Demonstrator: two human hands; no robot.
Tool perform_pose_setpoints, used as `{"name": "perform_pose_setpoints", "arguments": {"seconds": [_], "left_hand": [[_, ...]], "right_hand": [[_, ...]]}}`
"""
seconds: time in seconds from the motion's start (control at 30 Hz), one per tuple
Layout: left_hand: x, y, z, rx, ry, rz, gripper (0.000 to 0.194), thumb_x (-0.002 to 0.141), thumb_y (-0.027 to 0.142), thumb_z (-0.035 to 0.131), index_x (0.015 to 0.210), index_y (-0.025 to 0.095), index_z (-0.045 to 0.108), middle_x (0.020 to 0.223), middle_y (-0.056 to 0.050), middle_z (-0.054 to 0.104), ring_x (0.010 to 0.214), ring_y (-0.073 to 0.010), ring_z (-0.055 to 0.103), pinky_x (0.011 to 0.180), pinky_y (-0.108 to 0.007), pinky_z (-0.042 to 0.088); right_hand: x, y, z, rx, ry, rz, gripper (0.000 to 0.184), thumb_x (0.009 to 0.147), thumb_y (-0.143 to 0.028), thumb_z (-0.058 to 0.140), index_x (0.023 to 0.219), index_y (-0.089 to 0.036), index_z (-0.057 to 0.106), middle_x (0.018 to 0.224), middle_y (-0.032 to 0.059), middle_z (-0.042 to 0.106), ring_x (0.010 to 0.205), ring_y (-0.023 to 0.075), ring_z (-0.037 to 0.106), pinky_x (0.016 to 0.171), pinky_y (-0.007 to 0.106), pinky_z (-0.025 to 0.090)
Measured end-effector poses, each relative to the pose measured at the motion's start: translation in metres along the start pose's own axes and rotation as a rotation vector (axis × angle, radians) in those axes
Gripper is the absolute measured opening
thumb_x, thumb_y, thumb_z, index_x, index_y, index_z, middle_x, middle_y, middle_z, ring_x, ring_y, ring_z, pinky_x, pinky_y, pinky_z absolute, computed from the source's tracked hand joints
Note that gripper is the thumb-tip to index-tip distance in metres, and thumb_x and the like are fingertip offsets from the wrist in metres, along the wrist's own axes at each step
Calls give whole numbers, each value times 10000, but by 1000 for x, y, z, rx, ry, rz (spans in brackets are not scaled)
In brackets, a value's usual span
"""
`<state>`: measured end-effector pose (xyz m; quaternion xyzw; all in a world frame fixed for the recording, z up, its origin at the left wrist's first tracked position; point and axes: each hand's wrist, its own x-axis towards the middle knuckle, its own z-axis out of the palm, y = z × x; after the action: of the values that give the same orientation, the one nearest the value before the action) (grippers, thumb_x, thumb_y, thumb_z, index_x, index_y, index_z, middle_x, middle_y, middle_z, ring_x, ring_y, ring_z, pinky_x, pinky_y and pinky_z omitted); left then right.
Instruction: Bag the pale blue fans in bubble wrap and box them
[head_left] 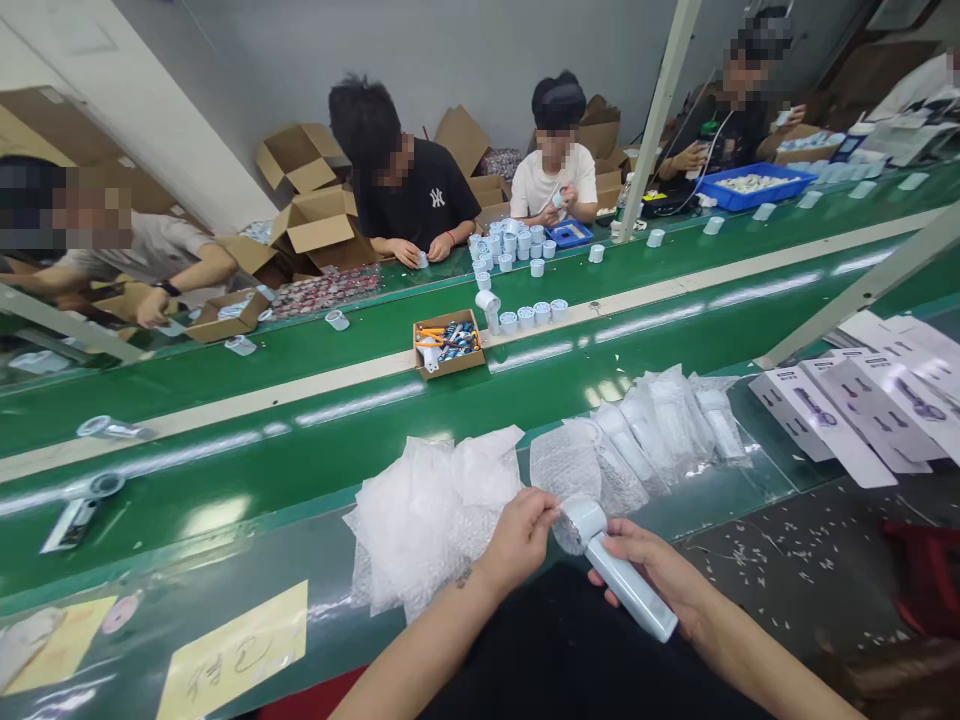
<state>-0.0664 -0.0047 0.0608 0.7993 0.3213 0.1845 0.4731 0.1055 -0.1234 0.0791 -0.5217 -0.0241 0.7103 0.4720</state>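
My right hand (652, 575) is wrapped around the handle of a pale blue handheld device (626, 580), which has a round head and a straight handle. It lies tilted in front of my body, head up and to the left. Fingers pinched, my left hand (521, 535) is at the rim of the head, where a clear, shiny layer shows; what exactly it grips is too small to tell. Just beyond my left hand lies a pile of bubble-wrap bags (427, 510). Behind the device, several wrapped devices (660, 420) lie in a row.
Printed flat boxes (847, 410) are stacked at the right. Past the green conveyor belt (330, 430) stands a small carton (450, 365) of tools and parts. Several co-workers sit opposite with pale blue parts (510, 240). A yellow note (236, 645) lies at the left.
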Motion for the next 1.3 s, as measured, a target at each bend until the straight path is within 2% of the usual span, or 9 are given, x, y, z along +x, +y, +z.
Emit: {"name": "perform_pose_setpoints", "arguments": {"seconds": [0.17,0.4,0.53,0.67,0.77,0.97,1.07,1.17,1.3], "left_hand": [[-7,6,7,198,10,300,226,910,176,357,913,161,582,837,-89,620,812,-186,558,754,-316,474],[0,18,6,383,-137,625,295,876,120,334,986,123,608,854,-112,617,823,-215,554,773,-366,490],[-8,11,3,284,-102,407,284,914,165,345,1001,155,614,917,-99,649,864,-193,588,793,-324,496],[-3,18,2,119,-198,150,221,866,215,445,887,171,660,828,-62,679,785,-181,618,737,-291,491],[3,33,-9,-53,-128,-112,208,830,223,479,784,169,674,705,-30,665,654,-152,599,617,-243,466],[6,67,-8,-216,-306,66,192,820,207,524,835,186,714,774,-35,697,702,-140,620,690,-231,475],[8,73,8,-190,-407,183,232,821,171,498,893,187,718,850,-48,715,788,-153,640,783,-252,481],[15,60,6,-224,-473,215,223,849,227,505,920,185,712,879,-47,723,822,-159,652,812,-255,487],[38,8,-32,-81,18,-137,267,886,280,447,986,175,672,923,-73,710,861,-193,645,793,-303,508]], "right_hand": [[-7,1,19,24,92,-40,756,645,-290,767,1285,-239,367,765,-5,627,622,203,657,478,281,505],[-7,2,30,133,214,-96,470,658,-248,743,1037,-241,466,713,-17,632,609,179,632,533,290,512],[0,14,30,137,376,-74,251,700,-315,687,769,-225,464,633,-23,587,593,158,578,554,270,463],[-16,8,19,-355,457,-277,295,687,-376,681,569,-208,468,537,-49,431,538,120,405,516,243,331],[-46,-11,5,-602,273,-374,268,719,-405,687,604,-197,564,653,-16,531,660,149,458,617,257,368],[-38,-21,-10,30,313,17,349,709,-541,683,811,-218,598,766,27,618,770,214,602,701,336,482],[-8,-13,0,144,74,178,377,683,-508,701,837,-176,614,690,31,624,708,229,635,693,351,498],[15,-12,10,18,-102,62,366,632,-274,741,954,-153,615,724,22,653,712,202,637,690,290,483],[60,-20,-1,-373,71,-278,723,643,-254,679,1307,-198,399,1123,78,625,987,249,603,869,371,465]]}}
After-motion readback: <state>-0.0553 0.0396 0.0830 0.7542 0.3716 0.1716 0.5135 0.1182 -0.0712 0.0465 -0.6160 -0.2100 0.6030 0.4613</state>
